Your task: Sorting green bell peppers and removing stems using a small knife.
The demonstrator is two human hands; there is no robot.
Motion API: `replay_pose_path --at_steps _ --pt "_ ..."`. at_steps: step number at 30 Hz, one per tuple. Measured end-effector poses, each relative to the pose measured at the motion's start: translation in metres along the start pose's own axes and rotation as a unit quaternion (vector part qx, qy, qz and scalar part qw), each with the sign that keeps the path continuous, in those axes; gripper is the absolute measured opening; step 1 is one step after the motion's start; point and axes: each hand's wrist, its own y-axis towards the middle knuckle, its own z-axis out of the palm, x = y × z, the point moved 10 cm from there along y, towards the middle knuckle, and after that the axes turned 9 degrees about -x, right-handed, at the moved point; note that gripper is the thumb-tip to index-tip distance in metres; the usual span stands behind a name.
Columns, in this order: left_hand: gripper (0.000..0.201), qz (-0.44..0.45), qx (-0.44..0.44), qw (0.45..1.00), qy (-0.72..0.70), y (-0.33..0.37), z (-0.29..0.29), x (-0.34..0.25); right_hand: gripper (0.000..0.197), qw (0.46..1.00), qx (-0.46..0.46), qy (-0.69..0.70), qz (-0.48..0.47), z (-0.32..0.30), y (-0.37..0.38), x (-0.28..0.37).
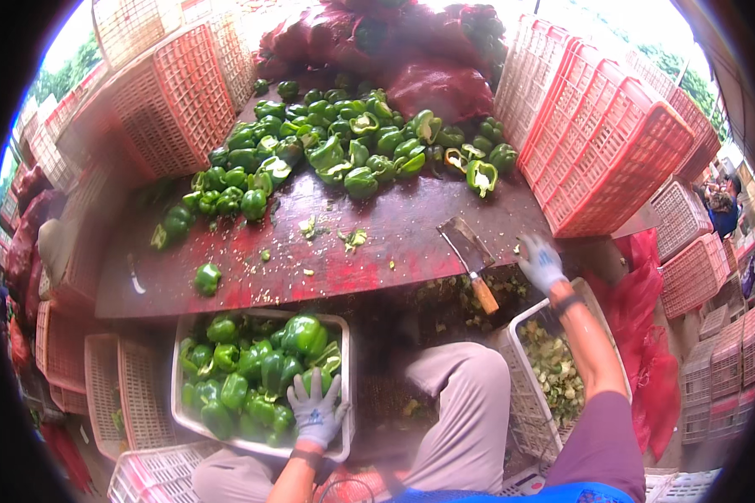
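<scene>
At the left edge of the worktop (377,220) I see a stack of red crates (176,101), and near its front left corner a lone pepper (207,279) lies. Below the front edge, a white crate (349,394) is full of green peppers (247,362). My gloved left hand (315,411) is over its near right corner, fingers spread against a pepper; I cannot tell whether they grip it. More peppers, some cut open, make a heap (335,138) toward the worktop's far edge, in front of red sacks (440,88). A cleaver (470,243) lies at the front edge, its handle jutting past it. My gloved right hand (541,261) is by the front right corner, holding nothing, fingers outstretched, above a crate of scraps (520,411).
</scene>
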Motion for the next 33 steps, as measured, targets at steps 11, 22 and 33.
replay_pose_path --at_steps 11,22,33 --pt "0.058 0.010 -0.014 1.000 -0.001 0.001 0.010 0.000 0.074 0.989 -0.010 -0.144 0.030 0.092 0.210 0.025" --pt "0.068 -0.009 -0.013 0.999 -0.031 -0.004 -0.002 0.001 0.052 0.982 -0.168 0.085 -0.036 -0.014 0.136 0.152" --pt "0.060 -0.364 -0.088 0.371 -0.850 -0.033 -0.076 0.033 0.045 0.803 -0.140 0.301 -0.496 -0.170 -0.219 0.505"
